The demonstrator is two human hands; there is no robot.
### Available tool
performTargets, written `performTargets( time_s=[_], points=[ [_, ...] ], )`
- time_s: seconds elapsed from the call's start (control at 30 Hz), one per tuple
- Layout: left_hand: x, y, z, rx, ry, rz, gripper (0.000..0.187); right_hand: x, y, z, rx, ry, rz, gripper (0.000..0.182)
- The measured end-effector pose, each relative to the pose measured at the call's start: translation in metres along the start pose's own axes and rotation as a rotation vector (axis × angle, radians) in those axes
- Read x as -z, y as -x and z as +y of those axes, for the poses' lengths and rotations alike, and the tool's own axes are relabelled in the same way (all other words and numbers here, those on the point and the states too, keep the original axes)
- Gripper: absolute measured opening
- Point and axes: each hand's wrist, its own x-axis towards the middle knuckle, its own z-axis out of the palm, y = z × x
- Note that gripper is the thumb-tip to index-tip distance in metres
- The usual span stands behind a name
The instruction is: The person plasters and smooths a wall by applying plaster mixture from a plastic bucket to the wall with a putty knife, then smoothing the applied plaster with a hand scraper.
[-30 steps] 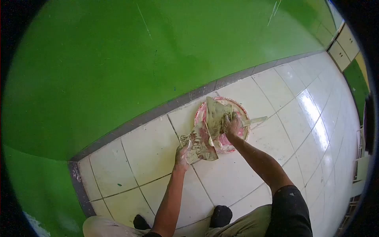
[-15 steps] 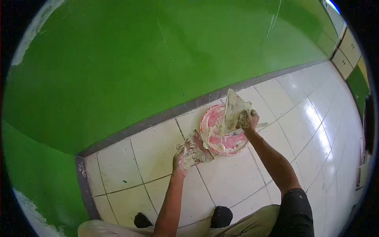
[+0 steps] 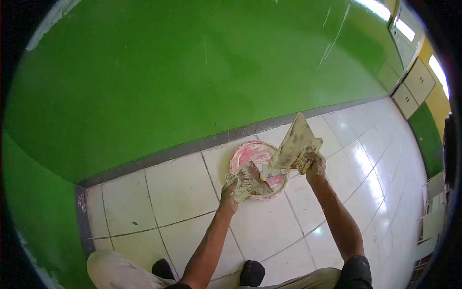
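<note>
My left hand [image 3: 229,191] is closed on a broad putty scraper [image 3: 252,183], its flat blade smeared with pale putty. That blade overlaps the near left part of a round pink tub [image 3: 250,153] on the floor; whether it touches cannot be told. In my right hand [image 3: 315,167] is a second wide putty scraper [image 3: 294,144], thickly coated with putty, its corner pointing up toward the wall. It stands over the tub's right side. Whitish putty coats the tub's inside and rim. A pale flat strip, partly hidden, lies across the tub between the two blades.
A green wall [image 3: 159,82] with white scratches rises ahead, with a grey skirting [image 3: 192,150] along its foot. White floor tiles [image 3: 180,188] spread around my feet in dark socks [image 3: 252,273]. Pale cabinet doors [image 3: 418,82] stand at the far right.
My left hand has brought its scraper rightward over the tub's near edge. My right hand has shifted its scraper right, uncovering more of the tub. The view has tilted somewhat.
</note>
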Motion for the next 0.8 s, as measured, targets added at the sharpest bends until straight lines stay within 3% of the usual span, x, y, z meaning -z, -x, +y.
performTargets(
  time_s=[0.17,0.23,0.37,0.43,0.5,0.53,0.57,0.63,0.7,0.8],
  points=[
    [-0.007,-0.007,-0.008,-0.015,0.014,0.008,0.041,-0.028,0.041,-0.026,0.089,0.286,0.035,0.031],
    [-0.010,-0.007,-0.008,-0.070,-0.020,0.033,0.043,-0.034,0.062,-0.030,0.206,0.577,0.000,0.030],
    [-0.014,-0.007,-0.006,-0.094,0.013,0.022,0.042,-0.034,0.089,-0.010,0.211,0.689,0.030,0.026],
    [-0.012,-0.008,-0.007,-0.124,0.031,-0.019,0.042,-0.044,0.100,0.001,0.332,0.756,0.055,0.022],
    [-0.014,-0.009,-0.007,-0.148,0.092,-0.078,0.043,-0.053,0.107,-0.005,0.332,0.710,0.015,0.020],
    [-0.016,-0.008,-0.006,-0.149,0.090,-0.079,0.043,-0.060,0.109,-0.009,0.394,0.834,-0.025,0.018],
    [-0.017,-0.007,-0.004,-0.156,0.069,-0.030,0.045,-0.063,0.110,-0.010,0.456,0.958,-0.066,0.017],
    [-0.015,-0.006,-0.004,-0.165,0.046,0.017,0.046,-0.061,0.109,-0.006,0.476,0.925,-0.095,0.016],
    [-0.009,-0.011,-0.006,-0.227,0.077,-0.118,0.048,-0.061,0.107,-0.007,0.547,0.943,-0.193,0.019],
    [-0.031,0.006,0.005,-0.283,0.058,-0.117,0.050,-0.068,0.107,-0.007,0.613,1.002,-0.279,0.024]
  ],
)
